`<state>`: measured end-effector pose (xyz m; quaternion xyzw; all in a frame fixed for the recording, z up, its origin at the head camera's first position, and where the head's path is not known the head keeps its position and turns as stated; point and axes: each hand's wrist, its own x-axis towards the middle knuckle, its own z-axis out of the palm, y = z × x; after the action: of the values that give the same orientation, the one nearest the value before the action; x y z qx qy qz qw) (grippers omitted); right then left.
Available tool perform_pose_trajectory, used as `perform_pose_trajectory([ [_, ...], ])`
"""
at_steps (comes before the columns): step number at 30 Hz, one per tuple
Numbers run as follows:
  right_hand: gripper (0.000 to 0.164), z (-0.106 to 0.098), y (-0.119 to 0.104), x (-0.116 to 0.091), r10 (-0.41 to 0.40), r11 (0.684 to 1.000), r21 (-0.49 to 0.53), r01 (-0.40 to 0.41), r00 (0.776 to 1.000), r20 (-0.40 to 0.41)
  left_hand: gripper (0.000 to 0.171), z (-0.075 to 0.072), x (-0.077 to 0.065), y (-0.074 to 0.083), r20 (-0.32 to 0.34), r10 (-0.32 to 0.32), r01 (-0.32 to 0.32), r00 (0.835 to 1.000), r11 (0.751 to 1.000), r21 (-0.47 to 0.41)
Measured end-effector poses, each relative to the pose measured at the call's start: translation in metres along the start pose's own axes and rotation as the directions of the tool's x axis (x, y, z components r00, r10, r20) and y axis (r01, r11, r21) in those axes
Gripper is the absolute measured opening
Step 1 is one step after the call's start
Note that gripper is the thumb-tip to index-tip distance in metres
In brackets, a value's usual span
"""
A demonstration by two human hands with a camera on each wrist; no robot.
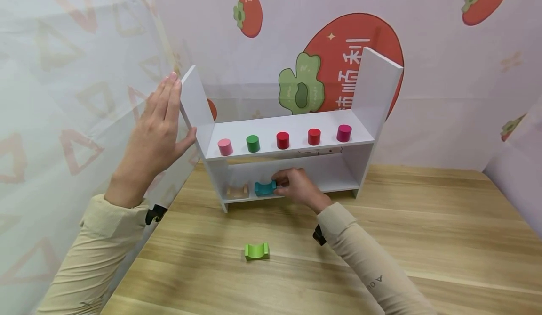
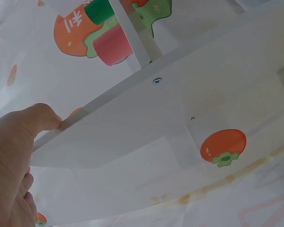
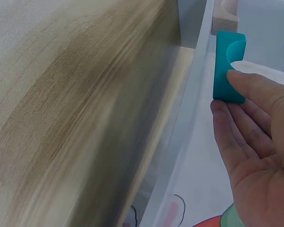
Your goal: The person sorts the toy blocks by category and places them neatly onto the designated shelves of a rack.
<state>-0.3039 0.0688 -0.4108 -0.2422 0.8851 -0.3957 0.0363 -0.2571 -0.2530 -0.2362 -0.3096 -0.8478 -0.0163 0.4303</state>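
A white two-tier shelf (image 1: 271, 129) stands on the table. On its lower board, my right hand (image 1: 298, 186) pinches a teal block with a curved notch (image 1: 265, 189); the right wrist view shows thumb and fingertips at one end of the block (image 3: 223, 71). Just left of it sits a beige notched block (image 1: 237, 192). My left hand (image 1: 156, 126) rests along the outside of the shelf's left side panel (image 1: 197, 100), fingers straight, and its thumb touches the front edge. A lime-green notched block (image 1: 256, 252) lies on the table before the shelf.
Along the upper board stand several small cylinders: pink (image 1: 225, 147), green (image 1: 252, 143), two red ones (image 1: 282, 140) and a magenta one (image 1: 344, 133). The wood-grain table (image 1: 423, 239) extends right of the shelf. A patterned sheet (image 1: 444, 117) hangs behind and at the left.
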Motion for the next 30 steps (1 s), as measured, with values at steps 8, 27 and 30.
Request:
perform_pose_trajectory([
  [8, 0.034, 0.002, 0.004, 0.002, 0.001, 1.0, -0.01, -0.001, 1.0, -0.017, 0.089, -0.001, 0.001, 0.001, 0.009, 0.0, 0.0, 1.0, 1.0, 0.006],
  [27, 0.042, -0.008, -0.004, -0.004, 0.046, 0.997, -0.064, -0.047, 0.999, -0.022, 0.089, 0.003, 0.0, -0.001, -0.018, 0.006, -0.006, 1.0, 1.0, -0.007],
  [30, 0.041, -0.012, -0.009, -0.009, 0.011, 0.995, -0.094, -0.013, 1.0, -0.015, 0.088, 0.002, 0.001, -0.002, -0.021, 0.014, -0.014, 1.0, 1.0, -0.003],
])
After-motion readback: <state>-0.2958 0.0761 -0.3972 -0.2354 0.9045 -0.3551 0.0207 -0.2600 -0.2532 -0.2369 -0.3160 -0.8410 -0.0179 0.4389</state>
